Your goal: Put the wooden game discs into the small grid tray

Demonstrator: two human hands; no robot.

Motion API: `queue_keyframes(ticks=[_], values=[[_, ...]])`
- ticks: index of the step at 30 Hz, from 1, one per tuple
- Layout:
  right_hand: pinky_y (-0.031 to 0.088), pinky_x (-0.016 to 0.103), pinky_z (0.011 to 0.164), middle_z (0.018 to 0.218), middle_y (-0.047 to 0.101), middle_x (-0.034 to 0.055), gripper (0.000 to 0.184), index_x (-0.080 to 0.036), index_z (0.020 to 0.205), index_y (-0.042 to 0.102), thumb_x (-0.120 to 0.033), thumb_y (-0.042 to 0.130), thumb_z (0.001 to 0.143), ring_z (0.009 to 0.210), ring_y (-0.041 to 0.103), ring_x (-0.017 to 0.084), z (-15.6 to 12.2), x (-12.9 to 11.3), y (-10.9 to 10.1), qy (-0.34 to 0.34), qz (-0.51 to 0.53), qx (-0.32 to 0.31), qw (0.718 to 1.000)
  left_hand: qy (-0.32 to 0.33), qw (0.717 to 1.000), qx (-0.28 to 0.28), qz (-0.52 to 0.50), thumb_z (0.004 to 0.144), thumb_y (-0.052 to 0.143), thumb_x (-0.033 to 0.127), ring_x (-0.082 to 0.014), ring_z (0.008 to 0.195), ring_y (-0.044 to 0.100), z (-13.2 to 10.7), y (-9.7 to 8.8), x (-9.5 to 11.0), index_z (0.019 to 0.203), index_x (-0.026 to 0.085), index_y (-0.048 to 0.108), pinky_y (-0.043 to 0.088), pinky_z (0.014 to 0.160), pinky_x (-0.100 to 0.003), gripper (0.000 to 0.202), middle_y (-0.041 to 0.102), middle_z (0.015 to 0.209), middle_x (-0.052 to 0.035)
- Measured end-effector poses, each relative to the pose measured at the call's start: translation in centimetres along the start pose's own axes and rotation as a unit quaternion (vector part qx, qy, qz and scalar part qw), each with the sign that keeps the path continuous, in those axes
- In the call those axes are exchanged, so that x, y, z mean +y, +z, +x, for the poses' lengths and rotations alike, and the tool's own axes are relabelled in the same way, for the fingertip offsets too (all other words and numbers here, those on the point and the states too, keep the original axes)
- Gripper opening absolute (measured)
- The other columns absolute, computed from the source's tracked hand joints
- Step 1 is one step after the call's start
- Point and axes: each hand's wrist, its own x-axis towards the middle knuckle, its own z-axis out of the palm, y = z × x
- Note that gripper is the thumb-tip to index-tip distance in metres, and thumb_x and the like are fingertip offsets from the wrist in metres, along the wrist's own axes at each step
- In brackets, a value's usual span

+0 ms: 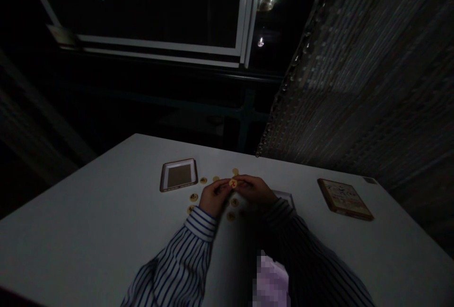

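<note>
My left hand (213,197) and my right hand (256,189) meet over the white table (88,231), fingers pinched together on one small round yellow token (233,183) with a dark mark on it. Several more yellow tokens (193,197) lie scattered on the table around and under my hands. A shallow square tray (178,174) with a pale rim lies just left of my hands. Both sleeves are striped.
A flat square box lid or board (344,198) with a printed face lies at the right. Part of another square tray (286,197) shows behind my right wrist. A dark window and a textured wall stand beyond the table. The room is dim.
</note>
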Motion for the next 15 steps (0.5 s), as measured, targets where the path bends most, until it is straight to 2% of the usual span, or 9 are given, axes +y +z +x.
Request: queue_keyframes(ticks=[4,8,15], values=[[0.044,0.024,0.068,0.087,0.065,0.0023,0.034,-0.018,0.103,0.059,-0.034,0.052,0.074,0.072,0.057,0.012,-0.2,-0.5,-0.2,-0.043,-0.109,-0.008,0.993,0.014,0.999,0.002,0.035,0.067,0.06,0.031,-0.017,0.08,0.063,0.0,-0.1,-0.2,0.087,0.016,0.065,0.051,0.076,-0.031,0.026,0.069,0.085,-0.0052],[0.041,0.023,0.069,0.084,0.064,0.0018,0.029,-0.019,0.099,0.06,-0.032,0.053,0.073,0.071,0.055,0.012,-0.3,-1.0,-0.7,-0.046,-0.215,0.011,0.975,0.014,0.995,0.032,0.089,0.069,0.057,0.035,-0.0175,0.082,0.062,0.1,-0.4,-0.1,0.087,0.016,0.066,0.05,0.077,-0.031,0.028,0.069,0.086,-0.0057],[0.035,0.028,0.074,0.086,0.063,0.0061,0.025,-0.017,0.088,0.061,-0.035,0.047,0.076,0.083,0.054,0.017,-0.5,-1.2,-1.7,0.034,-0.435,-0.005,0.9,0.009,0.98,0.112,0.164,0.071,0.053,0.04,-0.0171,0.076,0.062,1.0,-3.7,0.8,0.093,0.014,0.064,0.049,0.072,-0.03,0.036,0.068,0.083,-0.0061]])
